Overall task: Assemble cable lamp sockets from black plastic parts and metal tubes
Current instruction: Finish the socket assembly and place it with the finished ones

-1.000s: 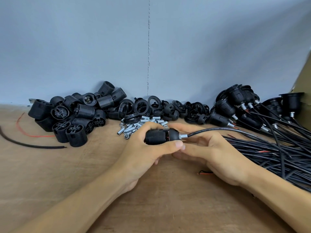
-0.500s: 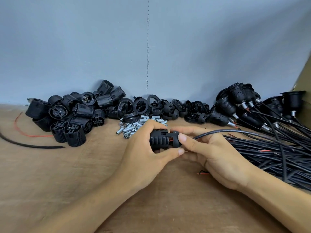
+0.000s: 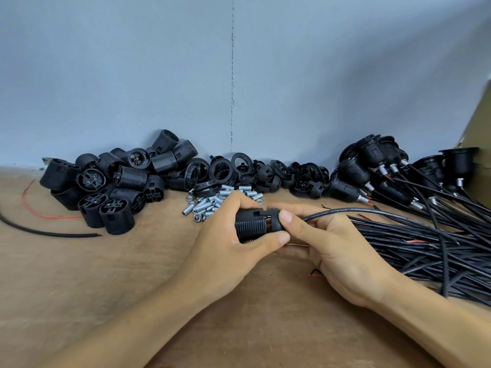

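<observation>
One socket is mid-assembly just above the table (image 3: 111, 282), near its middle. The left hand (image 3: 225, 245) is wrapped round the ribbed socket body (image 3: 251, 227), fingers over the top and thumb along the near side. The right hand (image 3: 337, 251) pinches the rounded cap (image 3: 275, 221), thumb on top and fingers curled beneath. The cable (image 3: 350, 211) leaves the cap and runs right toward the bundle of cables (image 3: 430, 245). A slit between cap and body shows a hint of red, so the two halves look not yet fully closed, though the thumbs hide much of the joint. At the far right lies a heap of finished sockets (image 3: 372, 171) with tubes and leads fitted, so a fair share of the work seems done. Plenty is left: a pile of loose bodies (image 3: 114, 189) at the left, rings and caps (image 3: 239, 172) against the wall, and scattered metal tubes (image 3: 210, 204) just beyond the left hand.
</observation>
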Available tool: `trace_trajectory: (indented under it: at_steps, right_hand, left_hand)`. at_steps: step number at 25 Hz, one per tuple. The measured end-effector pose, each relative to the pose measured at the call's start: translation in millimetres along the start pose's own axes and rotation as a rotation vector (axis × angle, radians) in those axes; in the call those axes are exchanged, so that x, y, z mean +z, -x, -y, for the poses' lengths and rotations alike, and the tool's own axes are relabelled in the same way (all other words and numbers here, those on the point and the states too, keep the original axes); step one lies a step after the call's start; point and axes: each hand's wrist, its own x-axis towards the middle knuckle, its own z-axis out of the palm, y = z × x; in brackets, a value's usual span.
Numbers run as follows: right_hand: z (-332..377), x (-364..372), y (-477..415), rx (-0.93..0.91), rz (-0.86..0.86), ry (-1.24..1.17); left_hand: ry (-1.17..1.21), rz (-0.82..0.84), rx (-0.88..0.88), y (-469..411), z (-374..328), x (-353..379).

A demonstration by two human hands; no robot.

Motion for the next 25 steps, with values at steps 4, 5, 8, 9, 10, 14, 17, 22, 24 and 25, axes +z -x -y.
trace_trajectory:
  at_steps: [4,5,8,9,10,14,17,22,24,25]
  right_hand:
    - [-3.7,2.3,-0.8,0.005,-0.016,0.028]
    - [-4.4,2.5,-1.2,0.013,-0.027,0.026]
    - [-3.6,3.1,-2.2,0.048,-0.005,-0.005]
    - [-2.5,3.8,-2.3,0.073,0.035,-0.024]
    - [-0.9,4.9,-2.6,0.108,0.078,-0.052]
    - [1.6,9.2,-3.8,0.189,0.167,-0.18]
    - [2.9,12.3,-3.6,0.216,0.218,-0.283]
    - [7.2,13.1,-2.5,0.263,0.259,-0.33]
    - [8.9,14.6,-2.5,0.271,0.247,-0.36]
    - [9.3,16.2,-2.4,0.275,0.241,-0.386]
  left_hand:
    - [-0.058,-0.012,0.042,1.2,-0.7,2.5]
    - [-0.058,-0.027,0.037,1.1,-0.3,3.5]
    - [-0.046,-0.108,0.025,-0.3,0.9,6.7]
    - [-0.037,-0.134,0.027,-0.7,1.0,7.9]
    - [-0.023,-0.156,0.032,-1.1,0.9,8.6]
    - [0.035,-0.207,0.066,-0.7,-3.9,10.0]
    - [0.091,-0.22,0.081,1.5,-10.2,11.4]
    - [0.122,-0.211,0.07,2.6,-14.3,12.0]
    - [0.149,-0.2,0.051,1.8,-15.3,12.1]
    - [0.174,-0.199,0.043,1.2,-15.6,12.0]
